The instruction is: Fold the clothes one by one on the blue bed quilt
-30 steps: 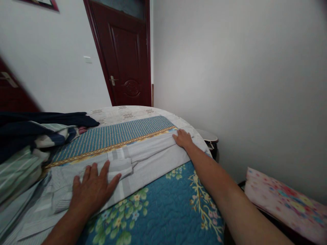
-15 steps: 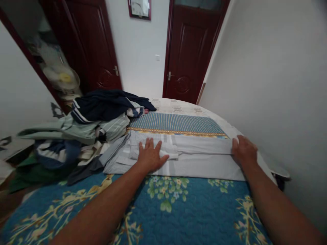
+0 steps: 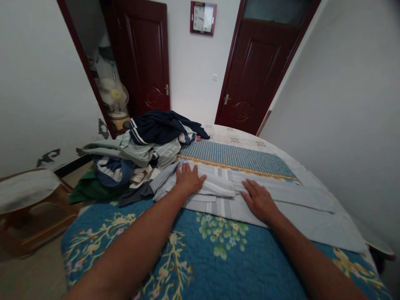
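Observation:
A light grey garment with striped and white bands [image 3: 290, 216] lies stretched out and folded lengthwise across the table; it looks like a shirt, though its exact kind is hard to make out. My left hand [image 3: 188, 180] rests flat on its striped left part, fingers spread. On the plain grey middle lies my right hand [image 3: 258, 200], its fingers extended and the palm down. Neither hand grips the cloth. The garment's left end touches the pile of clothes.
A heap of clothes [image 3: 162, 129], dark blue, pale green and dark green, sits at the left. Under everything is a blue floral quilted cover [image 3: 250, 258] on a round table with a patterned white cloth [image 3: 243, 135]. A wooden stool [image 3: 34, 200] stands at the lower left.
My right hand has come inward from the garment's right end to its middle, and its fingers have opened out. My left hand stays on the striped part. The view has shifted left.

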Demonstrator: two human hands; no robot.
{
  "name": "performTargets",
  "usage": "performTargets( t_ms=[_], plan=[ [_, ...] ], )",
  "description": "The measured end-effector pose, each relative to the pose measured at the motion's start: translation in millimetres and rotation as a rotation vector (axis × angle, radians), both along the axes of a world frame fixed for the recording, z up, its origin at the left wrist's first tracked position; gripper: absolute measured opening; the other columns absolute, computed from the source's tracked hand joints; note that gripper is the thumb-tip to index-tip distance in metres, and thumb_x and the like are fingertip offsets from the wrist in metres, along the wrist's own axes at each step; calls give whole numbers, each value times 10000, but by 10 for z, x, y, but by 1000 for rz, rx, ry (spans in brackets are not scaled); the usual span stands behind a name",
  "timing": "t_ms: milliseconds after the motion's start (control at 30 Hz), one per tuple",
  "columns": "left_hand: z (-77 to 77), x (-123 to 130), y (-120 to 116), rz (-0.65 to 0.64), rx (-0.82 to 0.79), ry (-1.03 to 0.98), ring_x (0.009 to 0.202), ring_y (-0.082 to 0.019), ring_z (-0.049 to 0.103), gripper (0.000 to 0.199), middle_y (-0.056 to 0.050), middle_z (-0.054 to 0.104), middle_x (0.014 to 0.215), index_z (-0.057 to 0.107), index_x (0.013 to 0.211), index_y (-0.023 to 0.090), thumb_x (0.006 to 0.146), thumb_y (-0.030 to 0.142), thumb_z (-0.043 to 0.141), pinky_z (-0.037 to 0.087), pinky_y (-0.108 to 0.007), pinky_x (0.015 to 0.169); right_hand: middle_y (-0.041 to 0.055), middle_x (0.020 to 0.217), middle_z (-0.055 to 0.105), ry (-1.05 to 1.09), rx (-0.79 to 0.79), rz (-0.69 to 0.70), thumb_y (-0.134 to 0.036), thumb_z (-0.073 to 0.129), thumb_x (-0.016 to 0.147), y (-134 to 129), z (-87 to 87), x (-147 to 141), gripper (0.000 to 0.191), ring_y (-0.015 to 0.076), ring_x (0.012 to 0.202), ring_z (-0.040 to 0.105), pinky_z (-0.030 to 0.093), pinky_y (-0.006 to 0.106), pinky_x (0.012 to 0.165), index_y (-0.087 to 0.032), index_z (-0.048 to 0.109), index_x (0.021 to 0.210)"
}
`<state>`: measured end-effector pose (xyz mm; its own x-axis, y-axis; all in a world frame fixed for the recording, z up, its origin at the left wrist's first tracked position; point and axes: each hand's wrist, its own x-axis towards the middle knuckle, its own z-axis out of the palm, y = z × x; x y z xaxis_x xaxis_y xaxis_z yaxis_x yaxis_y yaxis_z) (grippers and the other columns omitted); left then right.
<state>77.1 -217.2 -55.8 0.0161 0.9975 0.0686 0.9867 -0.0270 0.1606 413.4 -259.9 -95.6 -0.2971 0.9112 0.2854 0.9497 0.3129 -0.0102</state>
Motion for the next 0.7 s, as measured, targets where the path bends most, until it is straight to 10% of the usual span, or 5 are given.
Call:
performTargets(
  t_ms=[400, 700],
  plan=[
    [64, -132, 231, 74, 69, 90, 1572, -486, 356, 841, -328, 443, 1646, 543, 1561, 85, 1007, 696, 380, 301, -603, 1229, 125, 1728, 402, -13, -135, -186, -536, 366, 1112, -34, 218, 22, 628, 325, 1606, 346, 289, 565, 1288, -219, 463, 1646],
    [-10, 256, 21, -247, 113, 151, 1566, -425, 390, 765, -251, 470, 1662, 500, 1615, 112, 1066, 611, 314, 301, -572, 1249, 111, 1750, 363, 79, -172, -295, -577, 266, 1129, -5, 278, 45, 646, 321, 1627, 290, 220, 595, 1300, -239, 455, 1647]
  ],
)
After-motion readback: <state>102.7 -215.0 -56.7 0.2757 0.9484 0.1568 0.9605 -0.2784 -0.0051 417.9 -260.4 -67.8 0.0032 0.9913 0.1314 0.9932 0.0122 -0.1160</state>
